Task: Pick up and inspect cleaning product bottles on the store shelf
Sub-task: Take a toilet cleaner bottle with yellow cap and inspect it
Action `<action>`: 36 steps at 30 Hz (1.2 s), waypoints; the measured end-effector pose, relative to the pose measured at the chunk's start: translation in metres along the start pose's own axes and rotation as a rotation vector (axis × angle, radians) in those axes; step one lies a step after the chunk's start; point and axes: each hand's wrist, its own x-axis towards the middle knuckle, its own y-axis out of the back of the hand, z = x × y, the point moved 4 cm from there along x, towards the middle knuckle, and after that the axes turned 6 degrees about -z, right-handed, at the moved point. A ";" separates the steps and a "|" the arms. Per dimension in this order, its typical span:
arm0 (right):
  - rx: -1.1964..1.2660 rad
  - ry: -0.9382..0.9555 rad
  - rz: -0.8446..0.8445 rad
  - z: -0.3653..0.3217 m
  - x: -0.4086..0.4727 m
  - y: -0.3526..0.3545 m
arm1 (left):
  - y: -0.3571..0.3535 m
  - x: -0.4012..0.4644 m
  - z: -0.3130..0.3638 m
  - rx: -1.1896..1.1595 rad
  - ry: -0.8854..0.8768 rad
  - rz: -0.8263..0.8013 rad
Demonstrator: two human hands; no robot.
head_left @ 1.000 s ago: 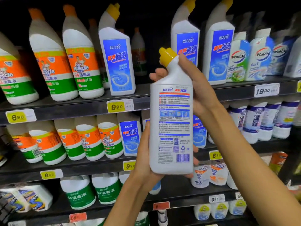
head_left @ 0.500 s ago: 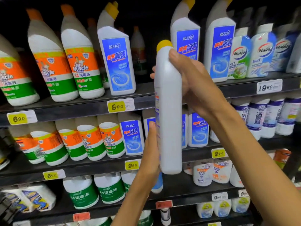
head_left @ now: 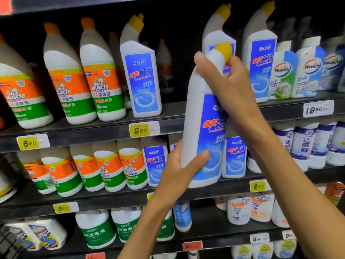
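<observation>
White bottle (head_left: 203, 116) held up in front of the shelves, both hands on it, clear of any shelf board. Right hand (head_left: 231, 90) wrapped around the neck and shoulder from the right side, fingers closed just under the yellow cap (head_left: 224, 51). Left hand (head_left: 179, 171) cups the lower body from the left, thumb pressed across the front near the base, fingers behind and out of sight.

Bottle stands nearly upright, leaning slightly right at the top. Tall white body, angled neck, cap pointing up and right. Blue front label (head_left: 211, 137) faces the camera, with red and white Chinese lettering and a pale swirl near the bottom; the right arm covers part of the label's right edge.

Behind it, the upper shelf (head_left: 104, 128) carries a matching blue-label bottle (head_left: 141, 75) and orange-and-green Mr Muscle bottles (head_left: 100, 85) to the left, Walch bottles (head_left: 281, 71) to the right. Two more blue-label bottles stand directly behind the held one, partly hidden by it and the right hand. A yellow 9.90 price tag (head_left: 143, 128) sits on the shelf edge just left of the held bottle. Lower shelves hold more of the same kinds, somewhat blurred.
</observation>
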 end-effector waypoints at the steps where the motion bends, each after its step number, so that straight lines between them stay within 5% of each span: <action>1: 0.004 0.002 -0.013 -0.002 0.003 -0.002 | 0.000 0.003 0.001 -0.005 -0.025 0.019; 10: 0.161 -0.090 -0.238 0.020 0.010 -0.004 | 0.020 0.042 0.022 -0.140 -0.077 0.045; 13: 0.228 -0.036 -0.206 0.015 0.026 -0.009 | 0.023 0.058 0.034 -0.032 -0.098 0.061; 20: 0.114 -0.009 -0.107 0.025 0.065 -0.019 | 0.032 0.086 0.046 0.114 -0.230 0.370; 36: 0.049 0.125 -0.032 0.044 0.097 -0.028 | 0.052 0.105 0.039 0.142 -0.344 0.340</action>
